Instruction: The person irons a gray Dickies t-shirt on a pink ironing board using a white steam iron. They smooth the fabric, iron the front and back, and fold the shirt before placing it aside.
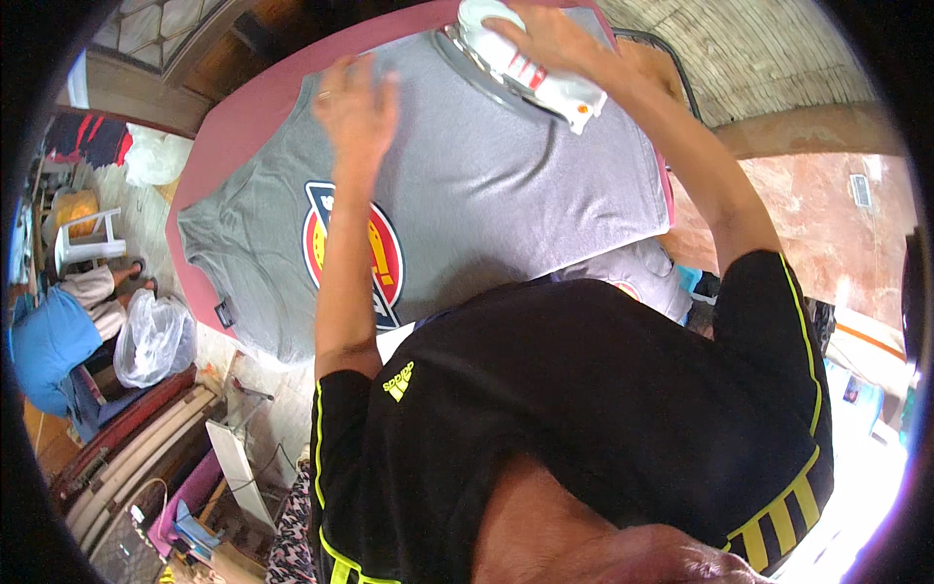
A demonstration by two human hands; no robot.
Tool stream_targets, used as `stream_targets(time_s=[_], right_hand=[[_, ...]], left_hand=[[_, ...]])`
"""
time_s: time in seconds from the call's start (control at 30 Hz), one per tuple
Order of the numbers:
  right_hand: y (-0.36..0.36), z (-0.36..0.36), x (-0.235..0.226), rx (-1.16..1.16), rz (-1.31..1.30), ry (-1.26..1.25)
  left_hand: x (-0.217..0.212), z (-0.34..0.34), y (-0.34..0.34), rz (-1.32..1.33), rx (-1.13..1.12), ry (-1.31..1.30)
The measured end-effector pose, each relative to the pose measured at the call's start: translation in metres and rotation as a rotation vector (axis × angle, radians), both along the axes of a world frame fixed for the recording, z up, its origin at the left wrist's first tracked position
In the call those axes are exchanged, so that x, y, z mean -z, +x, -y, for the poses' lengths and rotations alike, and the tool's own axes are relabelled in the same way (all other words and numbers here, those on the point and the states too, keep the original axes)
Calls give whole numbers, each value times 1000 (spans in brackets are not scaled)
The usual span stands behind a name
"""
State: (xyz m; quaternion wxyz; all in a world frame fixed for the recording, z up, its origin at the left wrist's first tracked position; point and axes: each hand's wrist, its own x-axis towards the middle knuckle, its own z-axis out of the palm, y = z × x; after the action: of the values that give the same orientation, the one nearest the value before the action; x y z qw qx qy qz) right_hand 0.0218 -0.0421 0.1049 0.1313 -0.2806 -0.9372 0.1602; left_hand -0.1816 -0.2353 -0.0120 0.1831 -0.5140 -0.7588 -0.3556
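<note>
A grey T-shirt [477, 195] lies spread across a maroon-covered ironing surface [229, 127]. Its round red, blue and yellow print [387, 263] is partly covered by my left forearm. My right hand [555, 44] is wrapped round the handle of a white clothes iron [572, 94] near the far right of the shirt. The iron's metal soleplate edge is at or just over the cloth; I cannot tell if it touches. Some creases run through the fabric beside the iron. Over the shirt's far left part, my left hand [355, 112] has its fingers apart, slightly blurred, holding nothing.
More grey cloth [632, 273] bunches at the surface's near right edge, against my body. On the left stand a white plastic stool [89, 238], a clear plastic bag [156, 336] and a person in blue [53, 341]. Long rolls [136, 457] lie at lower left.
</note>
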Motion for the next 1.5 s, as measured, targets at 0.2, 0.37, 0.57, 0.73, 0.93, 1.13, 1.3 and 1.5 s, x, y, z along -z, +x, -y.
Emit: stream_targets(time_s=[0.2, 0.37, 0.57, 0.73, 0.93, 1.13, 1.3, 1.5], right_hand=[[101, 32, 3, 123, 64, -7], [123, -18, 22, 239, -41, 117], [52, -106, 33, 336, 5, 87], [15, -112, 1, 374, 80, -45], [87, -90, 12, 56, -34, 85], [162, -97, 16, 351, 77, 37], [130, -156, 23, 466, 25, 53], [86, -214, 18, 511, 32, 21]], left_hand=[[19, -54, 33, -116, -100, -402], [15, -53, 38, -120, -89, -449], [14, -48, 39, -152, -106, -466], [21, -48, 33, -132, -53, -400], [18, -45, 30, -118, -99, -467], [10, -50, 37, -164, -102, -429], [10, -46, 37, -178, -128, -447], [7, -50, 37, -146, -102, -433]])
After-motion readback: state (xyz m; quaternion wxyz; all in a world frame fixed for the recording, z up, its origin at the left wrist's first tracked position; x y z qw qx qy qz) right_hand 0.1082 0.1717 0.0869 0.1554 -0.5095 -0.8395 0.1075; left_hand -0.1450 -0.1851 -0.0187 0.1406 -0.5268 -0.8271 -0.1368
